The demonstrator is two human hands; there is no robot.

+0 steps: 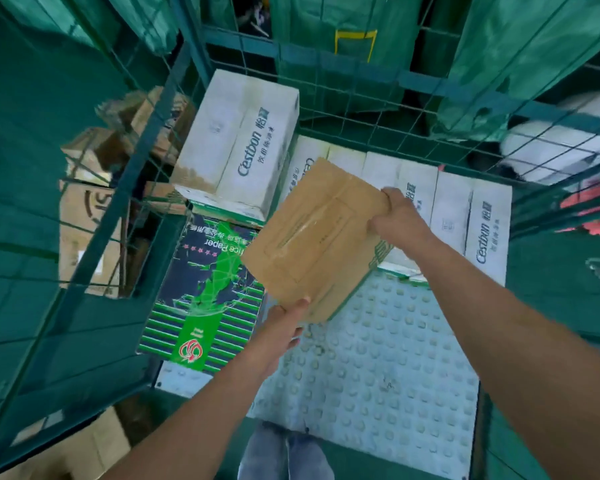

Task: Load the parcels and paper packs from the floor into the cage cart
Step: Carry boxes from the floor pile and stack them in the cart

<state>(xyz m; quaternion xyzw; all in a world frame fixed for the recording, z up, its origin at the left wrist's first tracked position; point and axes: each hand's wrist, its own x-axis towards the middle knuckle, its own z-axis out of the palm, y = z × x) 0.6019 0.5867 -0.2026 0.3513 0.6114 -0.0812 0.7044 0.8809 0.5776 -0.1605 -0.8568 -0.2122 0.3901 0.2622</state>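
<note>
Green cage cart [378, 81] fills the frame — left hand [281, 327] and right hand [400, 216] grip a brown parcel [312, 237] mid-load; next, lower it onto the studded floor [378, 341] at lower centre.

Paper pack [205, 292] left of, perhaps under, parcel [312, 237]

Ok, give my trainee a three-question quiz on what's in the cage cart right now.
1. True or false: both hands grip the brown cardboard parcel.
2. What lies flat left of the bare studded cart floor? A) green-and-navy office paper box B) red crate
3. Fill in: the white Cestbon carton at back left sits ___ than the row beside it.

Key: 1 true: left hand, right hand. 2 A. 3 higher.
</note>
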